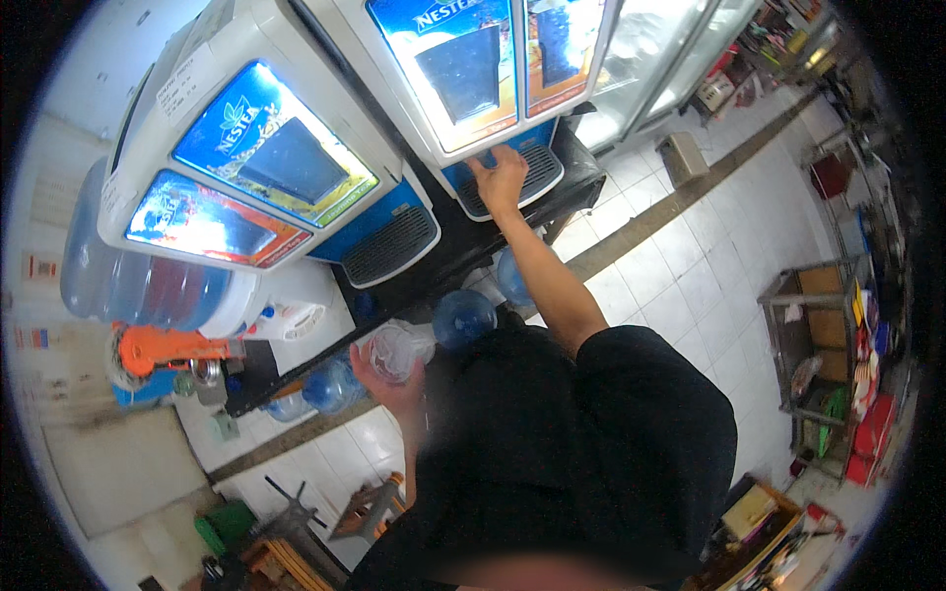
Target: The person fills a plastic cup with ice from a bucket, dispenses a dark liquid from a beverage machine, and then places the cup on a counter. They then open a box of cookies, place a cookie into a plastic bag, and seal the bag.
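Dispensers: I see 2 lit drink dispensers, the near one point(266, 167) at upper left and the far one point(473, 69) at top centre, both on a dark counter point(463, 251).
Water jugs: 1 big blue jug point(138, 286) lies beside the near dispenser; several more (at least 3) sit under the counter point(463, 317).
Right hand: my right hand point(501, 177) is stretched out to the blue base of the far dispenser, fingers spread flat against it just above the drip grille point(537, 172), clamped on nothing.
Left hand: my left hand point(389, 379) is curled around a clear plastic cup point(399, 347), held close to my chest.
Key relation: the cup lies low and to the left of the far dispenser's grille, well apart from it; its long axis tilts, mouth pointing up-right toward the counter. The left hand alone has it; the right is nearer the dispenser.
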The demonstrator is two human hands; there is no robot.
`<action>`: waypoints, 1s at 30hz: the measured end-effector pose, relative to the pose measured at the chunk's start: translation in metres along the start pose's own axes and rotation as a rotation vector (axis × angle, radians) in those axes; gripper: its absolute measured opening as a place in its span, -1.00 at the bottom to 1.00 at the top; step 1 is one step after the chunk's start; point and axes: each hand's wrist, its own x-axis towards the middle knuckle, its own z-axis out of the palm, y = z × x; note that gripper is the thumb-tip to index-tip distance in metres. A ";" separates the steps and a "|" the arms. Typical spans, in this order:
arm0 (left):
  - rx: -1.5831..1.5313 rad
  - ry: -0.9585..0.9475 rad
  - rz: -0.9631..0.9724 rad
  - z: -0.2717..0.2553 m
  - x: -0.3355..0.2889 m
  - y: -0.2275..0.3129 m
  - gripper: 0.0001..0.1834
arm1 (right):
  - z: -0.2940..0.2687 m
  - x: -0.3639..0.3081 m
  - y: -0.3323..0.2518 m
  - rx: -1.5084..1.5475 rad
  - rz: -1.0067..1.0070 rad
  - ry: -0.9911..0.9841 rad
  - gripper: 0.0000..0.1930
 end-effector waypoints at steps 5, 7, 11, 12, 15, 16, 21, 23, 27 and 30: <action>0.006 0.084 -0.077 0.023 -0.008 0.000 0.22 | -0.007 0.005 -0.001 0.019 -0.005 -0.038 -0.62; 0.010 0.066 -0.080 0.029 -0.003 -0.004 0.21 | -0.010 0.006 -0.002 0.014 0.000 -0.040 -0.62; 0.066 0.021 -0.033 0.039 0.017 -0.005 0.19 | -0.013 0.008 -0.005 -0.012 0.000 -0.034 -0.61; 0.099 0.014 -0.027 0.041 0.023 -0.004 0.19 | -0.013 0.009 -0.005 -0.009 0.006 -0.043 -0.61; 0.176 0.005 0.026 0.048 0.039 0.005 0.18 | -0.013 0.011 -0.005 0.018 0.006 -0.058 -0.58; 0.172 0.003 0.016 0.051 0.042 0.008 0.18 | -0.013 0.011 -0.005 0.018 0.014 -0.072 -0.57; 0.130 -0.028 -0.029 0.068 0.049 0.017 0.16 | -0.011 0.011 0.000 0.035 -0.002 -0.064 -0.55; 0.143 -0.062 -0.027 0.076 0.051 0.016 0.15 | -0.009 0.011 0.002 0.025 -0.003 -0.059 -0.54; 0.151 -0.098 -0.020 0.097 0.064 0.006 0.13 | -0.008 0.014 0.006 0.002 -0.015 -0.073 -0.51; 0.082 -0.143 -0.008 0.113 0.082 -0.004 0.14 | -0.009 0.016 0.007 -0.021 -0.016 -0.118 -0.50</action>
